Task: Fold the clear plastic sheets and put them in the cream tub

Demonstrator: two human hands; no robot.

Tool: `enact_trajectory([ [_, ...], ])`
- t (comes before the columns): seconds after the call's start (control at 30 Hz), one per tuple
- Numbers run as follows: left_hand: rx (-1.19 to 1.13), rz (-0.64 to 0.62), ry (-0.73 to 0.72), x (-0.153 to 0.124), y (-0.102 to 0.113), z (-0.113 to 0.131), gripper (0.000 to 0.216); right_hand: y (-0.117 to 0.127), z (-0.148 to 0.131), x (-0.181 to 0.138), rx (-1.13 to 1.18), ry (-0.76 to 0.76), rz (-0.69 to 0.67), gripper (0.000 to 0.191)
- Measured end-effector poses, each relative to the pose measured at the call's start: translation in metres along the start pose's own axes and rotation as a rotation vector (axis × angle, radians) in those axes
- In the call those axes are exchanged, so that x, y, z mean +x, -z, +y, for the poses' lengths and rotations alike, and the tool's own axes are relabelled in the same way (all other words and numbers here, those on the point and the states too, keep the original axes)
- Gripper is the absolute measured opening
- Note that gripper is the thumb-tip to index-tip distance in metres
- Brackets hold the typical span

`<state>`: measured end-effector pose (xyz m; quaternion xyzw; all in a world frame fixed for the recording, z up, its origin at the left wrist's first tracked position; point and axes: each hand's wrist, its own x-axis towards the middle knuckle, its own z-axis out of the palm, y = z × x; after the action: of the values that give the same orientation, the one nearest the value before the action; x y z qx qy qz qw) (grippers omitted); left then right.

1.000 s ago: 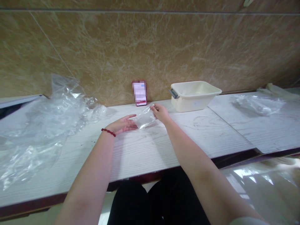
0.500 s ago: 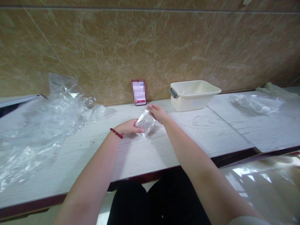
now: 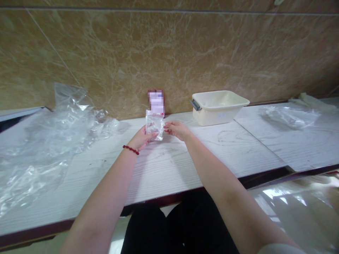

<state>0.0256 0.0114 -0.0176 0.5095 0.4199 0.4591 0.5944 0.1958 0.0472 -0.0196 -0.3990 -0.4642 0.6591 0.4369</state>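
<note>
A small clear plastic bag (image 3: pixel 154 125) is held up over the table, its upper edge overlapping the foot of the phone in view. My left hand (image 3: pixel 143 138) is closed on the bag's lower left side, with the thumb across its front. A red bead bracelet (image 3: pixel 130 149) circles that wrist. Just off the bag's right edge is my right hand (image 3: pixel 178 130), fingers a little apart and pointing at it, with nothing seen in them. Whether any fingertip touches the bag is hard to tell.
A phone (image 3: pixel 156 100) leans against the marbled wall. Right of it stands a cream plastic tub (image 3: pixel 214 114) with a grey handle. Large clear plastic sheeting (image 3: pixel 66 127) covers the table's left part. More crumpled plastic (image 3: pixel 291 118) lies far right, near a pale cloth-like item (image 3: pixel 314 102).
The small bag has moved left and a little up, and is now more upright in my left hand. My right hand has let go of its upper corner, and its fingers have parted.
</note>
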Motion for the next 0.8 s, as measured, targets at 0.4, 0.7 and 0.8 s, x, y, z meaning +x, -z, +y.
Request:
enact_trajectory([
  [0.4, -0.002, -0.11, 0.047, 0.0011, -0.0028, -0.0074, 0.05, 0.0018, 0.0051, 0.0045, -0.019, 0.106, -0.017, 0.014],
  [0.7, -0.056, -0.174, 0.085, 0.0018, -0.0051, -0.0085, 0.053, -0.0001, 0.0031, 0.0016, -0.061, 0.027, -0.1, 0.023],
  [0.8, -0.065, -0.193, 0.087, 0.0011, -0.0057, -0.0087, 0.053, -0.0002, 0.002, -0.0001, -0.149, 0.029, -0.088, 0.025],
])
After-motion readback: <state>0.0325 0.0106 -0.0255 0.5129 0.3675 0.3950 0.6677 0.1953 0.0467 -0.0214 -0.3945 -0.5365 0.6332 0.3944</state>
